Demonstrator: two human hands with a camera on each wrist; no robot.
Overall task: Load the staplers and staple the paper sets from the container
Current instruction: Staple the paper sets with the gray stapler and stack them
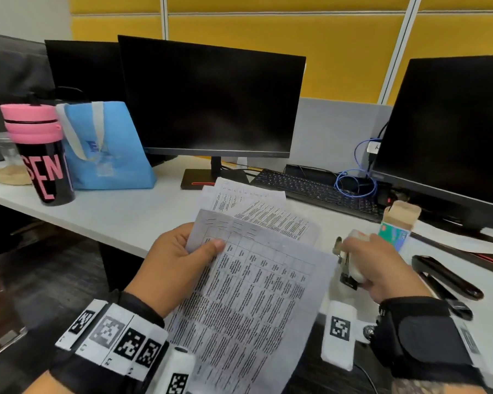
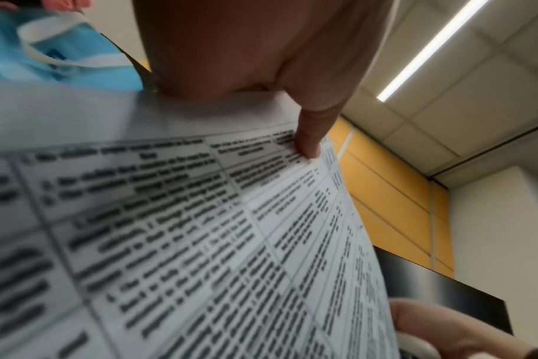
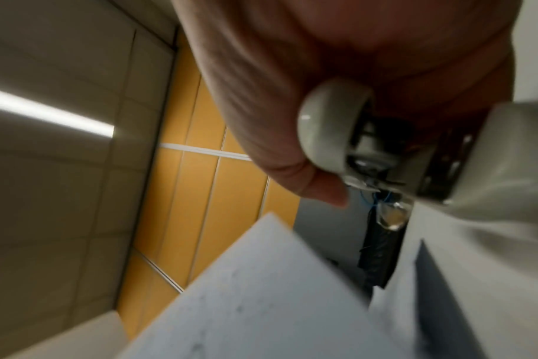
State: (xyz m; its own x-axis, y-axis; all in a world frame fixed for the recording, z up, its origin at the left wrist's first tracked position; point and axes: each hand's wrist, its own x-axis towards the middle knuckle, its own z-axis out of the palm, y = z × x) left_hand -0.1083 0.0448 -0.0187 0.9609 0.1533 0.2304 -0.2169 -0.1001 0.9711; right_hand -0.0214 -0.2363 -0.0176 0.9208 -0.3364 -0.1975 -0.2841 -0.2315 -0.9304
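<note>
left grip: your left hand (image 1: 174,268) pinches the set of white printed paper sheets with table grids (image 1: 248,294) near its top corner, thumb on top, held up over the near edge of the white table (image 1: 120,214).

right grip: your right hand (image 1: 382,271) is wrapped around the small white stapler with metal insides (image 1: 350,263), just beside the sheets' right edge and not on them yet.

misaligned pages: the sheets fan out at the top, so if you staple like this you'll probably miss a page or pin them crooked.

one-corner hold: the paper droops and can slide out of the stapler mouth when you squeeze.

empty stapler: honestly can't tell if it's loaded; a dry click is possible.

thumb: it sits right by the corner you'd likely staple, so watch it.

hard to see: both wrist views are blurry. The stapler mouth is mostly behind your fingers.

cut off: the black long stapler lying on the table (image 1: 447,277) is half hidden by your right wrist, and no paper container is visible.

other stuff: an open small cardboard box with a green label (image 1: 397,226) stands behind your right hand, maybe staples, can't read it.
</note>
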